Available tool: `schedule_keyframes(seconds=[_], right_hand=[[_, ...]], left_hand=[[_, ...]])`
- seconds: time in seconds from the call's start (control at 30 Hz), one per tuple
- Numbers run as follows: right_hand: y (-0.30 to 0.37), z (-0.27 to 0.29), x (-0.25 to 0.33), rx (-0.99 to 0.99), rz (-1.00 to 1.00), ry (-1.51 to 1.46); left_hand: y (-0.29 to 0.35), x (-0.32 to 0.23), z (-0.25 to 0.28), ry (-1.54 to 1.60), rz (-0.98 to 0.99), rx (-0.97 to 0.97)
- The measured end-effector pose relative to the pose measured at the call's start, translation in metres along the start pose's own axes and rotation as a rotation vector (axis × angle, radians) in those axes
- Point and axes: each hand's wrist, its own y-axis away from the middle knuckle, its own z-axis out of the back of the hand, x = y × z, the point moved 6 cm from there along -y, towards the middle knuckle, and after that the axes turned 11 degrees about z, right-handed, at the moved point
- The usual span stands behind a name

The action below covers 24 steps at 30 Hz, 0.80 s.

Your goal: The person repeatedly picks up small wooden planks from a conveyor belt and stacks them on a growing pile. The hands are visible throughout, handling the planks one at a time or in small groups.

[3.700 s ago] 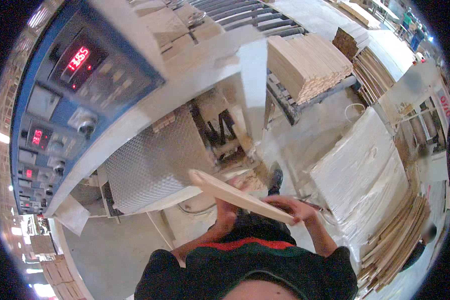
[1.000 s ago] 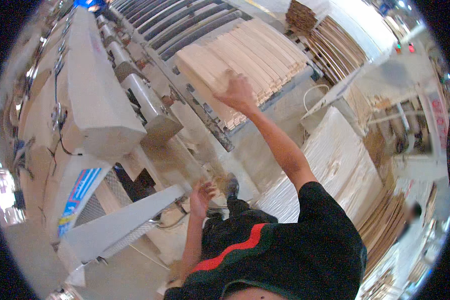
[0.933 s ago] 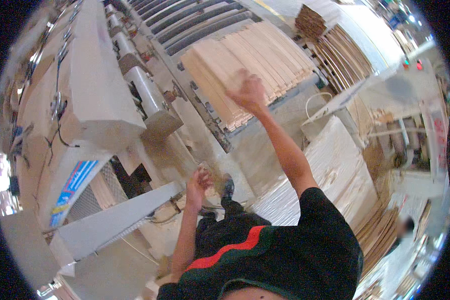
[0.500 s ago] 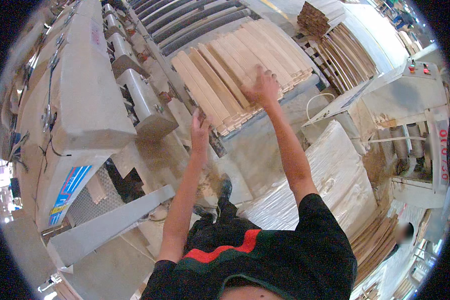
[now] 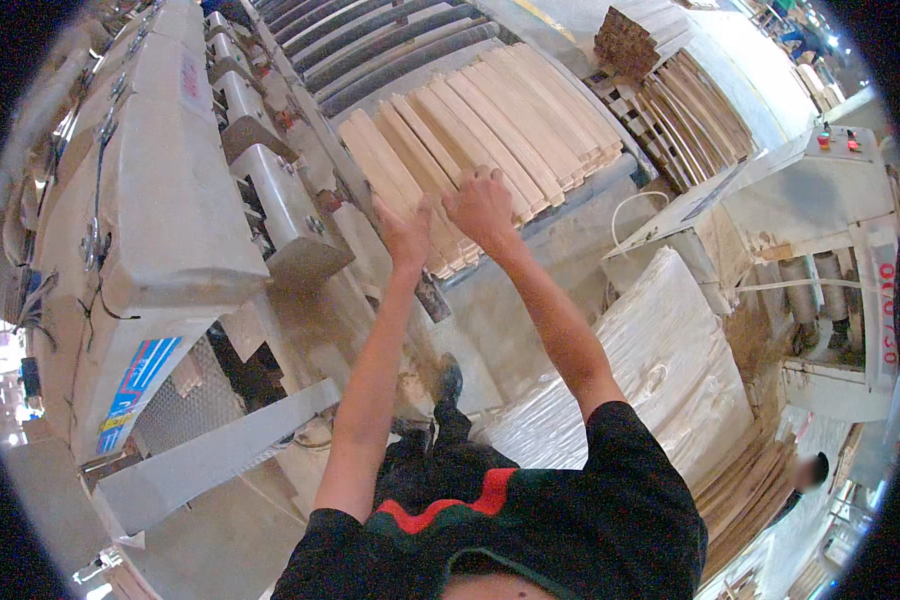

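Pale wooden strips (image 5: 530,120) lie side by side in a broad, layered row in front of me, their near ends uneven. My left hand (image 5: 405,235) is at the near left corner of the row. Its thumb and fingers are apart and stretched along the leftmost strips, touching them. My right hand (image 5: 483,210) is a little further right, palm down, its fingers bent over the near part of the strips. The fingertips are partly hidden. Between the two hands lie the ends of several strips.
A roller conveyor (image 5: 390,50) runs beyond the strips. A large grey machine (image 5: 170,180) with metal covers fills the left side. On the right stand a control cabinet (image 5: 810,190), a film-wrapped stack (image 5: 660,350) and stacked dark boards (image 5: 700,120).
My right hand has moved left and nearer across the strips, and its fingers have bent down onto them. My left hand has moved up onto the left strips. The strips between have shifted slightly.
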Motion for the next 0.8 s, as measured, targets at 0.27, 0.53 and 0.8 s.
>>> schedule_keyframes(seconds=[0.27,0.53,0.8], right_hand=[[-0.007,-0.004,0.02,-0.004,0.054,-0.139],[-0.001,0.006,0.014,-0.079,0.104,-0.288],[0.001,0.011,-0.009,-0.129,-0.025,0.167]], left_hand=[[0.001,-0.005,0.005,-0.05,-0.124,-0.063],[0.002,-0.007,0.003,0.001,-0.085,-0.004],[0.007,-0.019,0.002,-0.033,-0.038,0.001]])
